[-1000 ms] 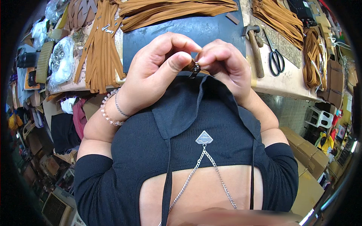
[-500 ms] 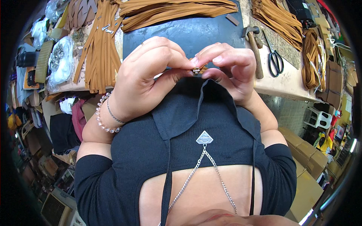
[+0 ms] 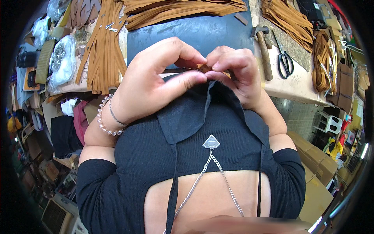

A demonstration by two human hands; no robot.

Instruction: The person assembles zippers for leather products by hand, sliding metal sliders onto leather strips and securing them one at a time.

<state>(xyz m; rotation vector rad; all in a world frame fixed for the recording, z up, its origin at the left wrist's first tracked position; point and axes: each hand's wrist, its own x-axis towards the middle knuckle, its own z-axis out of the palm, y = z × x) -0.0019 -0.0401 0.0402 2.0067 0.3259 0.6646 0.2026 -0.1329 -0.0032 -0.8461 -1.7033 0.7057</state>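
Observation:
In front of my chest, both hands meet at a small brown piece of zipper tape (image 3: pixel 203 68). My left hand (image 3: pixel 156 74) has its thumb and index finger closed on one side of it. From the other side my right hand (image 3: pixel 237 72) pinches the same piece, its other fingers curled. The metal slider is hidden among the fingertips. Just below the hands rises the folded top of a black apron (image 3: pixel 187 105). Beyond them lies a dark blue-black work mat (image 3: pixel 167 39).
Brown zipper strips (image 3: pixel 105 50) hang over the table's left edge, with metal zipper pulls (image 3: pixel 113 29) on them. Another brown bundle (image 3: pixel 183 11) lies across the mat's far side. To the right are a hammer (image 3: pixel 264 54), black scissors (image 3: pixel 285 64) and a coiled brown bundle (image 3: pixel 322 62).
The metal slider showing between the fingertips is now covered, and a brown tape piece shows there instead. My left thumb has straightened toward the right hand, whose fingers have curled in closer.

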